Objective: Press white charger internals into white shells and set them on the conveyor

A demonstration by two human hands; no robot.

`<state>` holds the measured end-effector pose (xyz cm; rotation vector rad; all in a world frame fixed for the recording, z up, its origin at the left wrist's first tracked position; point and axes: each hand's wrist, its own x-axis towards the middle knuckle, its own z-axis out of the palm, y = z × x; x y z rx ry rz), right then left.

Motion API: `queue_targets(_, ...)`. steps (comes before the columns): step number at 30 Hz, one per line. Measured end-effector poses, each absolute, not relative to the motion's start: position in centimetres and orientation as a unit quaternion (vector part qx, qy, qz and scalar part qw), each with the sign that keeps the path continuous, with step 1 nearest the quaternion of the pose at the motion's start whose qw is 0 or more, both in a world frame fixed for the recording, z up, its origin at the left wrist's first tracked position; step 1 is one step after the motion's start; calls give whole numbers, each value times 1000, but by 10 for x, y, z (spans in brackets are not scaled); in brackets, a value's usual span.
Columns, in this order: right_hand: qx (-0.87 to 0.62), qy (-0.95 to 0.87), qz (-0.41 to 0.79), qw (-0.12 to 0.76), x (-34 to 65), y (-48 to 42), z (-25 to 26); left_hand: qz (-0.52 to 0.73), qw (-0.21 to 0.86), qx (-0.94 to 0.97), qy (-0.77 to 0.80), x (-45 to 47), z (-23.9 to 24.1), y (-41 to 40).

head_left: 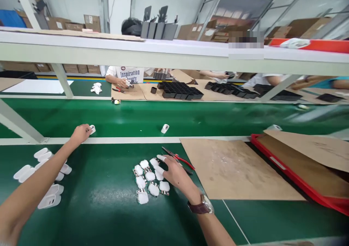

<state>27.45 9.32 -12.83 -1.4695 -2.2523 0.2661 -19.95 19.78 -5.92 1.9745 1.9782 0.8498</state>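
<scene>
My left hand [81, 133] reaches forward to the edge of the green conveyor belt [191, 116] and pinches a small white plug part [92, 129]. Another white plug part [165, 128] lies alone on the belt further right. My right hand [174, 171], with white finger cots and a wristwatch, rests fingers spread on a cluster of several white plug parts [148, 182] on the green bench. Red-handled pliers [178, 159] lie just beyond that hand. Several white plastic shells [45, 175] lie at the left, beneath my left forearm.
A sheet of cardboard [234, 169] lies right of the pliers, beside a red tray [297, 180] covered by more cardboard. Across the belt, other people work with black trays [181, 90] of parts. A white shelf beam [169, 53] crosses overhead.
</scene>
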Motion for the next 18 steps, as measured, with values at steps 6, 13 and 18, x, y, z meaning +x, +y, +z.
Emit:
queue_targets(6,-525,-816,98,219,273,128,-128,313,63,626,711,-235,-36,138)
queue_targets(13,-297,-905,172,251,188,93,-98,172,-34,672,720,-268,-40,37)
queue_targets(18,-212,-940,217,158,123,67,-99,166,31,682,712,-258,-56,54)
